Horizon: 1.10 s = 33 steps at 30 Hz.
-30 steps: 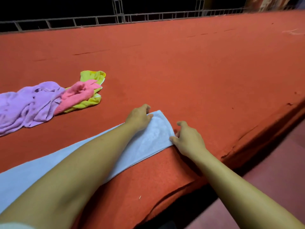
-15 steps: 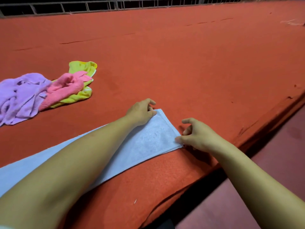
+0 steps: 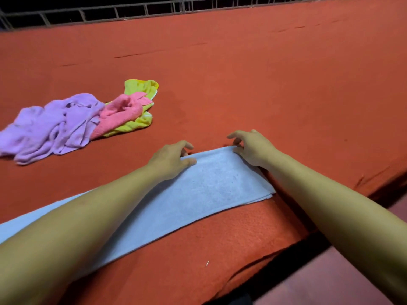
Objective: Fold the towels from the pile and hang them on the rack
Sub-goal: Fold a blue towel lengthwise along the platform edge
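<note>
A light blue towel (image 3: 204, 190) lies flat as a long strip on the red carpeted surface (image 3: 264, 84), running from the lower left to the centre. My left hand (image 3: 171, 159) pinches its far long edge, thumb on top and fingers curled past the edge. My right hand (image 3: 253, 148) grips the far corner of the strip's end with curled fingers. My forearms cover part of the towel. The pile sits to the far left: a crumpled purple towel (image 3: 55, 126), a pink towel (image 3: 121, 111) and a yellow towel (image 3: 141, 86) beneath it.
A metal railing (image 3: 132, 9) runs along the back edge of the red surface. At the right and front the surface ends in a worn edge (image 3: 363, 181), dropping to a darker floor (image 3: 330, 282).
My right hand has moved from the near corner of the towel's end to its far corner. My left hand has stayed on the far edge. The camera view has shifted.
</note>
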Each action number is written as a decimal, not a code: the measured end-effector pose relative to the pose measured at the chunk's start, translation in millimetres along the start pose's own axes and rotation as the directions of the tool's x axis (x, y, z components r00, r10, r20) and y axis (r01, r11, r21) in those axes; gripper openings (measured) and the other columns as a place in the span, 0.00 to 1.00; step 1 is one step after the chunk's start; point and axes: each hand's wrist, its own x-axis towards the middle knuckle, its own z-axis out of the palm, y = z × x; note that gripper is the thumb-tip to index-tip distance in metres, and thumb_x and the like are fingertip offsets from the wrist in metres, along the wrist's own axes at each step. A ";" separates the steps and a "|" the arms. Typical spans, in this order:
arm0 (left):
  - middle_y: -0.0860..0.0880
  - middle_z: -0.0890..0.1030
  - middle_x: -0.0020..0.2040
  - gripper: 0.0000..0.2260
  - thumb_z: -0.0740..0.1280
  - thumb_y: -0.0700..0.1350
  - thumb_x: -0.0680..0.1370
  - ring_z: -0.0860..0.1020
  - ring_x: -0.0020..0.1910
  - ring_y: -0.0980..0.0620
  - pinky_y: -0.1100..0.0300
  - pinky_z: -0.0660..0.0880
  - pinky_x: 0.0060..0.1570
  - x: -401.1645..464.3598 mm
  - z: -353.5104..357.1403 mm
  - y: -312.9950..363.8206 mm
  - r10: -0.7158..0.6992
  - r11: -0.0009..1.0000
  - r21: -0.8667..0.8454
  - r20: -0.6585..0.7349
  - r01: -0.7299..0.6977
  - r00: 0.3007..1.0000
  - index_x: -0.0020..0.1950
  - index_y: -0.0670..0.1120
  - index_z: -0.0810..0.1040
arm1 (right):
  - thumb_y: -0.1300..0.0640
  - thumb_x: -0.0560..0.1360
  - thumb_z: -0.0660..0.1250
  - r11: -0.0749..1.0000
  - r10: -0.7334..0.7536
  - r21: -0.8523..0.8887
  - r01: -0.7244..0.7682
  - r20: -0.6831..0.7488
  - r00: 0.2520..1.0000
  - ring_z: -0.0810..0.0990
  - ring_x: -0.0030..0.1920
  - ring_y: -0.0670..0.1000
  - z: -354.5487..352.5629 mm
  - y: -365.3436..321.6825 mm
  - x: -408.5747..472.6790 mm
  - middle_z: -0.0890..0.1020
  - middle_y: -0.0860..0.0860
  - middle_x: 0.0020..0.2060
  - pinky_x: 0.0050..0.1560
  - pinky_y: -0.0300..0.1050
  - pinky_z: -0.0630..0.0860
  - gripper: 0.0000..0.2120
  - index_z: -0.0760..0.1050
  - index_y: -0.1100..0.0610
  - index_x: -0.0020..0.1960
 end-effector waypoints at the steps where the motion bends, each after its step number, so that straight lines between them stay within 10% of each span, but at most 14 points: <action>1: 0.57 0.77 0.46 0.18 0.72 0.51 0.75 0.78 0.49 0.52 0.58 0.71 0.46 -1.2 -1.4 -2.5 0.002 0.999 -0.034 -0.010 -0.002 1.000 0.63 0.53 0.74 | 0.61 0.77 0.65 1.000 -0.010 -0.011 0.010 -0.010 1.000 0.77 0.56 0.55 -1.3 -1.2 0.9 0.81 0.49 0.56 0.67 0.46 0.61 0.20 0.72 0.51 0.68; 13: 0.58 0.83 0.40 0.19 0.75 0.47 0.73 0.81 0.44 0.55 0.52 0.76 0.49 -38.9 -26.4 -9.6 -0.018 0.977 -0.212 -0.135 -0.011 0.991 0.59 0.59 0.73 | 0.64 0.73 0.68 0.980 0.027 0.197 -0.003 -0.119 0.993 0.74 0.35 0.41 -35.5 -4.0 -30.8 0.78 0.44 0.48 0.41 0.38 0.65 0.26 0.71 0.51 0.69; 24: 0.67 0.81 0.44 0.22 0.77 0.45 0.71 0.78 0.38 0.57 0.69 0.71 0.40 -138.4 -15.0 25.0 0.137 0.966 -0.181 -0.242 -0.183 0.961 0.56 0.64 0.71 | 0.63 0.73 0.70 0.983 -0.097 0.138 0.122 -0.176 0.980 0.71 0.41 0.44 -28.4 3.0 -130.6 0.78 0.36 0.43 0.47 0.44 0.70 0.24 0.72 0.49 0.66; 33: 0.68 0.78 0.42 0.16 0.74 0.49 0.73 0.77 0.43 0.62 0.56 0.77 0.47 -160.0 21.6 24.3 0.187 0.981 -0.001 -0.213 -0.192 0.959 0.59 0.59 0.75 | 0.60 0.73 0.69 0.983 -0.185 -0.016 0.185 -0.176 0.967 0.73 0.49 0.47 -21.8 7.2 -160.2 0.79 0.34 0.47 0.48 0.48 0.77 0.22 0.74 0.47 0.66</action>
